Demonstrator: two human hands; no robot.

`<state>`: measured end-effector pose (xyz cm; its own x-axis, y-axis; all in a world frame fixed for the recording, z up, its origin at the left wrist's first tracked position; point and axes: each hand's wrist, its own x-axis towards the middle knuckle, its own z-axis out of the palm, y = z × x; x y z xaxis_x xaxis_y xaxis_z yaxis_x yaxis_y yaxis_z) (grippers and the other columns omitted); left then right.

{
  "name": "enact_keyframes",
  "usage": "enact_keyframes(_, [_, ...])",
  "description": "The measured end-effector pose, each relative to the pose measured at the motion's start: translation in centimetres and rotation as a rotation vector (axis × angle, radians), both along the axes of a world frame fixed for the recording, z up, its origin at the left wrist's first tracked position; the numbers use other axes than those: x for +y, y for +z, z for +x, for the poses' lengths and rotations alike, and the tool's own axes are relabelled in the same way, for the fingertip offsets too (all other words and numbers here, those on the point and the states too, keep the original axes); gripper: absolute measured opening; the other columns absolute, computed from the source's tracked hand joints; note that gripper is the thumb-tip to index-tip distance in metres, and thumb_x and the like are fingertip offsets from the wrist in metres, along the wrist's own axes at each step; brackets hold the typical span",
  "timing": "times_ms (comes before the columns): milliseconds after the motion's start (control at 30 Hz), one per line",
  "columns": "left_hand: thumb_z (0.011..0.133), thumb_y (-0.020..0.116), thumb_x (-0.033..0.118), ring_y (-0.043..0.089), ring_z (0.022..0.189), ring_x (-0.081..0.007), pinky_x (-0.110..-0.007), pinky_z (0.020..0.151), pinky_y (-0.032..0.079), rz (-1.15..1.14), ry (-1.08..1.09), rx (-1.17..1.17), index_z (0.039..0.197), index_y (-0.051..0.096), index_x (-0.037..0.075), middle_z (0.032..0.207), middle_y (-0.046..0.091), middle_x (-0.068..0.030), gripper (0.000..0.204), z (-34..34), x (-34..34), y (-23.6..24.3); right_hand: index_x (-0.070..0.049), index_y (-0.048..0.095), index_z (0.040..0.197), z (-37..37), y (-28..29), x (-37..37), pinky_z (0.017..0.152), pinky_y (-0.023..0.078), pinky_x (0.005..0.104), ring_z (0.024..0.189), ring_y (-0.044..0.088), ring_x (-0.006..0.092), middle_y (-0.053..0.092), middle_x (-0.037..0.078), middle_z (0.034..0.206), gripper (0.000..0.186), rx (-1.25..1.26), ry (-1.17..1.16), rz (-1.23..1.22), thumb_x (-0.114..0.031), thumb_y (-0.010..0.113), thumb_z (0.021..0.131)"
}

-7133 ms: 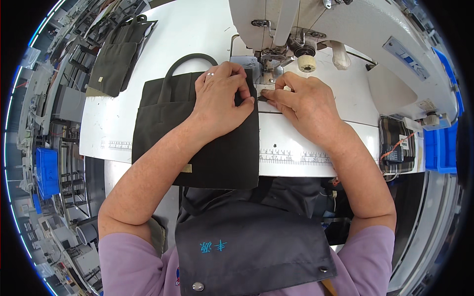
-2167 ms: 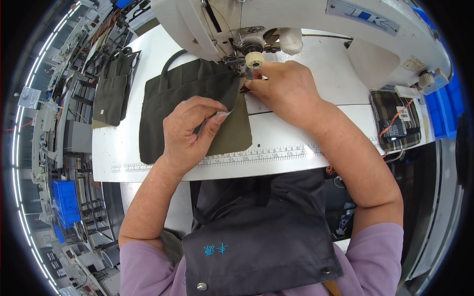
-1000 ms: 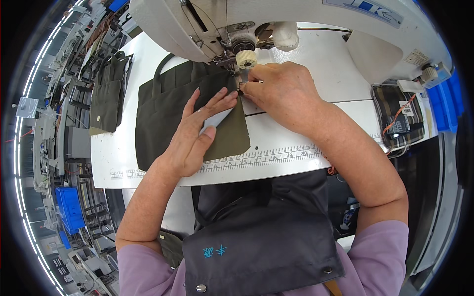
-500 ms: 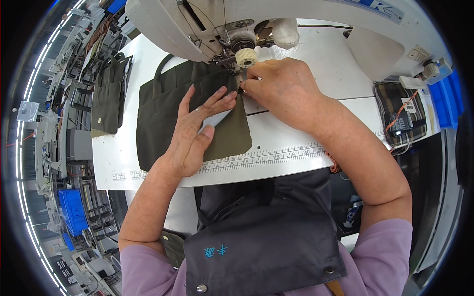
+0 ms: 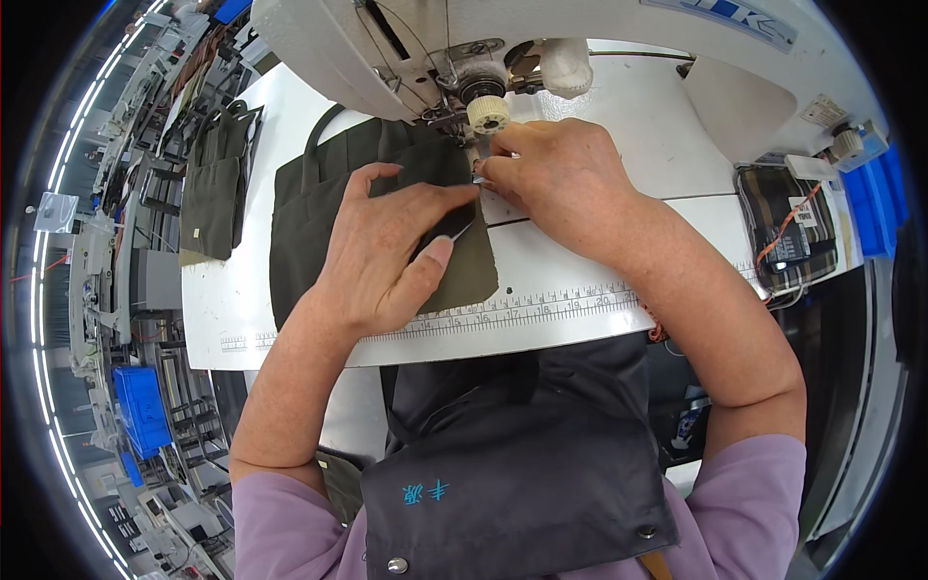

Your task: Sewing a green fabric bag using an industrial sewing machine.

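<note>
A dark green fabric piece [image 5: 309, 232] with a strap loop [image 5: 311, 145] lies on the white table under the sewing machine [image 5: 319, 43]. Its right edge is at the presser foot [image 5: 468, 141]. My left hand [image 5: 382, 251] rests over the cloth, thumb and fingers apart, with its index finger reaching to the right edge. Close beside the presser foot, my right hand [image 5: 565, 179] is closed, thumb and fingertips pinched together at the fabric's edge. What lies between those fingertips is mostly hidden. A lighter olive layer [image 5: 474, 275] shows below the left hand.
Another dark green piece with handles [image 5: 213, 203] lies at the table's left. A ruler strip [image 5: 541, 307] runs along the near edge. To the right sit a plaid cloth bundle [image 5: 822, 217] with an orange cord and a blue bin [image 5: 875, 193]. The machine's arm spans overhead.
My left hand has shifted right and its index finger now extends close to my right fingertips. The pale underside of the lifted fabric fold shows less. My right hand has barely moved.
</note>
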<state>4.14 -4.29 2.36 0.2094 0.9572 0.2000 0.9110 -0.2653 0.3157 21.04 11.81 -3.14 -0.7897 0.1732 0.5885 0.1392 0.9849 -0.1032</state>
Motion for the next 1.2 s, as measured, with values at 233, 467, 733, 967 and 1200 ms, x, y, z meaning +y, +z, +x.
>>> enact_keyframes(233, [0.084,0.078,0.022,0.061,0.115,-0.0299,-0.045,0.099,0.045,0.124,0.198,0.003,0.112,0.073,-0.002,0.136,0.064,-0.0110,0.037,1.2,-0.2,-4.0,-0.011,0.072,0.082,-0.2,0.0,-0.2,0.065,0.056,0.0391,0.077,0.069,0.0238,0.062,0.005,0.082,0.008,0.000,-0.013,-0.014,-0.017,0.068,0.079])
enact_keyframes(467, [0.090,0.073,0.027,0.053,0.136,-0.0324,-0.053,0.117,0.036,0.108,0.140,0.059,0.130,0.066,0.001,0.143,0.061,-0.0129,0.049,0.5,-0.6,-4.4,-0.010,0.071,0.083,0.1,-0.4,-0.1,0.063,0.054,0.0390,0.075,0.068,0.0241,0.062,0.004,0.082,0.009,0.005,-0.034,0.002,-0.018,0.071,0.079])
enact_keyframes(733, [0.090,0.072,0.029,0.054,0.135,-0.0341,-0.054,0.118,0.036,0.122,0.140,0.032,0.132,0.066,0.003,0.144,0.059,-0.0128,0.050,0.4,-0.9,-4.5,-0.014,0.076,0.098,1.1,0.9,-0.3,0.064,0.054,0.0398,0.073,0.068,0.0255,0.064,0.002,0.086,0.026,-0.061,0.002,-0.160,-0.021,0.081,0.074])
enact_keyframes(967, [0.090,0.073,0.028,0.054,0.136,-0.0318,-0.054,0.118,0.036,0.119,0.133,0.009,0.132,0.066,0.004,0.143,0.059,-0.0124,0.049,-0.2,-0.8,-4.6,-0.018,0.076,0.110,0.7,0.6,-0.4,0.063,0.053,0.0392,0.071,0.068,0.0243,0.064,0.002,0.089,0.036,-0.207,0.014,-0.112,-0.021,0.081,0.074])
enact_keyframes(1200, [0.091,0.073,0.031,0.053,0.136,-0.0317,-0.052,0.120,0.036,0.161,0.119,0.004,0.135,0.065,0.005,0.143,0.058,-0.0137,0.052,-1.8,1.0,-5.3,-0.017,0.072,0.123,0.3,0.7,-0.5,0.067,0.056,0.0399,0.077,0.069,0.0260,0.065,0.004,0.095,0.050,-0.290,-0.111,-0.128,-0.017,0.081,0.074])
